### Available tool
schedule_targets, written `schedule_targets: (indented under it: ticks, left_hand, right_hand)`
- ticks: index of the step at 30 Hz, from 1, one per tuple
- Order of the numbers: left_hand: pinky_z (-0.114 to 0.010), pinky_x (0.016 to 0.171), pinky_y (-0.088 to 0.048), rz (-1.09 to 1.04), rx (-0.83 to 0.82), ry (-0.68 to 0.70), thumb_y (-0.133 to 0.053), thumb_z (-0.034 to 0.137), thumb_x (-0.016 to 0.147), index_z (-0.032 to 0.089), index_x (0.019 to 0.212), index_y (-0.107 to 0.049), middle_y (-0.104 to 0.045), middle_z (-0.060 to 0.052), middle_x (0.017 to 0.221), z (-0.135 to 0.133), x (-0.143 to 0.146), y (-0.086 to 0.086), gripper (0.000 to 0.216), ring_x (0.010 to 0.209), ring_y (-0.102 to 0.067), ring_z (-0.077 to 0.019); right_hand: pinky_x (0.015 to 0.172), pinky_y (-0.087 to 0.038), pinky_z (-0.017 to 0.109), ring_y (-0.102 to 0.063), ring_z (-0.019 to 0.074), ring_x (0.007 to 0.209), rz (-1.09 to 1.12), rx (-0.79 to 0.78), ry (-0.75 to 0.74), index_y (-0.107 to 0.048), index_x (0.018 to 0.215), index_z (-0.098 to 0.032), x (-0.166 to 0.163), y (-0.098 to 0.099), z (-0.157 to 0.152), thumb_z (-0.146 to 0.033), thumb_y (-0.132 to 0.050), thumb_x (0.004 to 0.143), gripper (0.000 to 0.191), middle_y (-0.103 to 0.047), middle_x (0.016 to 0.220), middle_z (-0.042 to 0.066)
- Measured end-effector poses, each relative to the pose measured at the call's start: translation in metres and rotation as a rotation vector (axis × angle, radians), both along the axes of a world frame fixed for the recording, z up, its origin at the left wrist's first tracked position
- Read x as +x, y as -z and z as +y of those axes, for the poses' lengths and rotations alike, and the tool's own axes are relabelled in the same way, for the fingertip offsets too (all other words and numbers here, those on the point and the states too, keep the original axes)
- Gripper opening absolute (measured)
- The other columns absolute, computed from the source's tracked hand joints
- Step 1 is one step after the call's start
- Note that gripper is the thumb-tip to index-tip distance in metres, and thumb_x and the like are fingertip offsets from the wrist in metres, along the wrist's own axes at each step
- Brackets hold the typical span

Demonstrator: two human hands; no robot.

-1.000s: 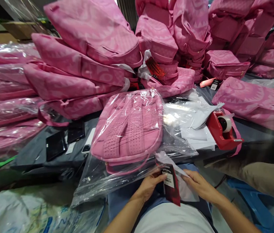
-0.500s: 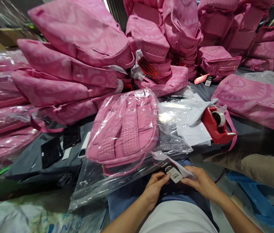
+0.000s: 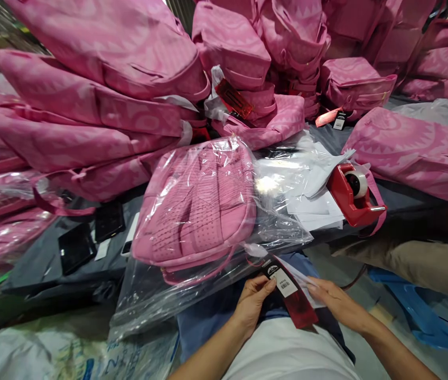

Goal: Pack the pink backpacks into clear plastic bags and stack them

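Observation:
A pink backpack (image 3: 204,206) lies strap side up inside a clear plastic bag (image 3: 145,301), whose loose end hangs over the table edge. From the backpack's near side a cord leads to its tags. My left hand (image 3: 253,298) pinches a black hang tag (image 3: 283,281) with a white barcode label, thumb on its face. A dark red tag (image 3: 302,312) dangles beside it over my lap. Between the thumb and fingers of my right hand (image 3: 333,301) is a white sheet of paper (image 3: 301,274), held just right of the tags.
Pink backpacks (image 3: 101,126) are stacked along the back and left. A red tape dispenser (image 3: 353,198) stands beside white papers (image 3: 315,211). Two black phone-like slabs (image 3: 76,248) lie at left. A blue stool (image 3: 418,311) and another person's leg (image 3: 406,264) are at right.
The dark red tag has come into view below the black tag. My right hand has shifted slightly right with the white paper, which is now spread away from the tags.

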State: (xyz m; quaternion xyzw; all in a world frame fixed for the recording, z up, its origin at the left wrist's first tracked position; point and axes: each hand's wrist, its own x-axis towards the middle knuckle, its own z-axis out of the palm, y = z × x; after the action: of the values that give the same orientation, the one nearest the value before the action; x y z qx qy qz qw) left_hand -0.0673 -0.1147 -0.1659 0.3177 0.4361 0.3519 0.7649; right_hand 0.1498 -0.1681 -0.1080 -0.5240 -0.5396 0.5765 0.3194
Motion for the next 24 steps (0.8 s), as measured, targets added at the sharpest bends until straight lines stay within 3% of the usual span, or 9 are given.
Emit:
schedule_targets:
  ticks: [2, 6, 9, 12, 15, 18, 20, 21, 24]
  left_hand:
    - [-0.031, 0.083, -0.05, 0.041, 0.032, 0.008, -0.092, 0.058, 0.06, 0.019, 0.078, -0.084, -0.077, -0.005, 0.082, 0.002, 0.001, -0.002, 0.044, 0.079, -0.066, -0.0192]
    - [-0.031, 0.077, -0.05, 0.097, 0.066, 0.009, -0.089, 0.065, 0.059, 0.019, 0.079, -0.084, -0.076, -0.006, 0.079, 0.008, 0.009, -0.004, 0.05, 0.074, -0.063, -0.0189]
    - [-0.032, 0.078, -0.05, 0.127, 0.112, 0.031, -0.087, 0.067, 0.061, 0.019, 0.078, -0.083, -0.076, -0.007, 0.079, 0.011, 0.01, 0.0, 0.052, 0.076, -0.065, -0.0208]
    - [-0.031, 0.071, -0.05, 0.307, 0.299, 0.078, -0.079, 0.064, 0.075, 0.017, 0.074, -0.078, -0.073, -0.007, 0.077, 0.012, -0.001, 0.002, 0.047, 0.072, -0.064, -0.0199]
    - [-0.028, 0.062, -0.045, 0.685, 0.859, 0.027, -0.071, 0.047, 0.09, 0.019, 0.071, -0.067, -0.066, -0.001, 0.069, 0.012, -0.017, -0.009, 0.034, 0.063, -0.058, -0.0156]
    - [-0.032, 0.084, -0.048, 0.884, 1.676, 0.049, -0.063, 0.027, 0.098, 0.02, 0.092, -0.068, -0.072, -0.002, 0.087, 0.021, -0.019, -0.035, 0.011, 0.086, -0.066, -0.0179]
    - [-0.037, 0.101, -0.044, 0.905, 2.039, 0.255, -0.06, 0.022, 0.1, 0.02, 0.112, -0.067, -0.074, -0.005, 0.106, 0.033, -0.007, -0.055, 0.014, 0.106, -0.065, -0.0204]
    - [-0.038, 0.102, -0.044, 0.895, 2.139, 0.403, -0.059, 0.022, 0.1, 0.018, 0.114, -0.066, -0.075, -0.006, 0.104, 0.041, 0.002, -0.063, 0.016, 0.105, -0.065, -0.0204]
    - [-0.037, 0.087, -0.051, 0.806, 2.247, 0.785, -0.059, 0.021, 0.099, 0.016, 0.09, -0.066, -0.068, -0.002, 0.073, 0.059, 0.023, -0.079, 0.012, 0.076, -0.064, -0.0184]
  right_hand:
    - [0.087, -0.053, 0.038, -0.065, 0.0258, 0.092, -0.048, 0.025, 0.025, -0.075, 0.096, -0.022, -0.003, 0.002, -0.001, -0.06, -0.044, 0.099, 0.05, -0.071, 0.094, 0.006]
    - [0.068, -0.053, 0.032, -0.062, 0.0228, 0.073, -0.296, 0.14, 0.139, -0.071, 0.083, -0.019, -0.029, 0.021, -0.005, -0.058, -0.068, 0.081, 0.04, -0.068, 0.082, 0.006]
    - [0.063, -0.054, 0.03, -0.064, 0.0212, 0.066, -0.312, 0.147, 0.391, -0.073, 0.094, -0.018, -0.045, 0.037, -0.01, -0.057, -0.058, 0.092, 0.042, -0.069, 0.075, 0.004]
    - [0.067, -0.058, 0.027, -0.07, 0.0203, 0.07, -0.28, 0.259, 0.47, -0.072, 0.11, -0.02, -0.046, 0.042, -0.012, -0.052, -0.06, 0.095, 0.037, -0.075, 0.084, 0.004]
    - [0.062, -0.059, 0.024, -0.07, 0.0179, 0.065, -0.337, 0.442, 0.465, -0.071, 0.11, -0.022, -0.039, 0.042, -0.011, -0.044, -0.061, 0.098, 0.027, -0.076, 0.082, 0.002]
    - [0.064, -0.061, 0.024, -0.074, 0.0178, 0.07, -0.466, 0.68, 0.406, -0.066, 0.119, -0.023, -0.036, 0.043, -0.011, -0.031, -0.054, 0.103, 0.022, -0.077, 0.09, 0.004]
    - [0.062, -0.06, 0.025, -0.074, 0.0183, 0.068, -0.605, 0.875, 0.359, -0.063, 0.123, -0.022, -0.037, 0.043, -0.013, -0.022, -0.048, 0.104, 0.024, -0.076, 0.087, 0.005]
    - [0.058, -0.059, 0.026, -0.072, 0.0183, 0.063, -0.676, 0.96, 0.333, -0.063, 0.122, -0.021, -0.038, 0.042, -0.014, -0.017, -0.046, 0.104, 0.025, -0.075, 0.081, 0.004]
    - [0.054, -0.057, 0.028, -0.07, 0.0192, 0.059, -0.817, 1.094, 0.258, -0.063, 0.121, -0.016, -0.038, 0.038, -0.022, -0.011, -0.046, 0.101, 0.027, -0.073, 0.076, 0.006]
